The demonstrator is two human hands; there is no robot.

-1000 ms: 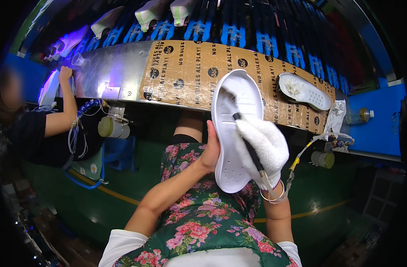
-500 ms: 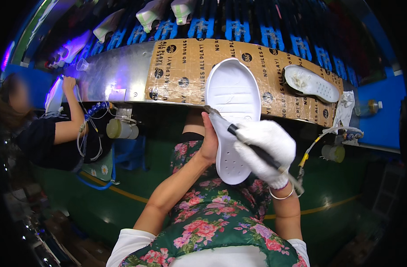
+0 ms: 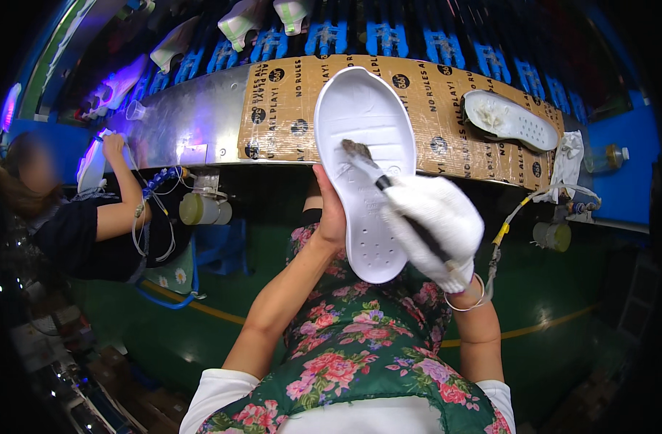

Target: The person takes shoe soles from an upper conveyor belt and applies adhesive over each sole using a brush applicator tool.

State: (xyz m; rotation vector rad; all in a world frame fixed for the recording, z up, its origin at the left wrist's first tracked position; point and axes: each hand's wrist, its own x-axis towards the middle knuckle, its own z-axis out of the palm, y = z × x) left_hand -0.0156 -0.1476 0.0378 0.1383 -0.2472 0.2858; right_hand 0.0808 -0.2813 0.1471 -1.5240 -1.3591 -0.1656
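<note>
Head view: just past the floral garment, the left hand clasped the white sole by its edge; the gloved right hand gripped a brush, bristles at the sole's upturned face. Light, overlapping strokes to the rim seemed wisest. Beyond, another sole lay on cardboard

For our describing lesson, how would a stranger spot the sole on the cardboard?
Find the brown cardboard on the bench, then its right end. A white sole lies there. Unlike the held sole, it has pale, crumpled matter in its wide end.
</note>
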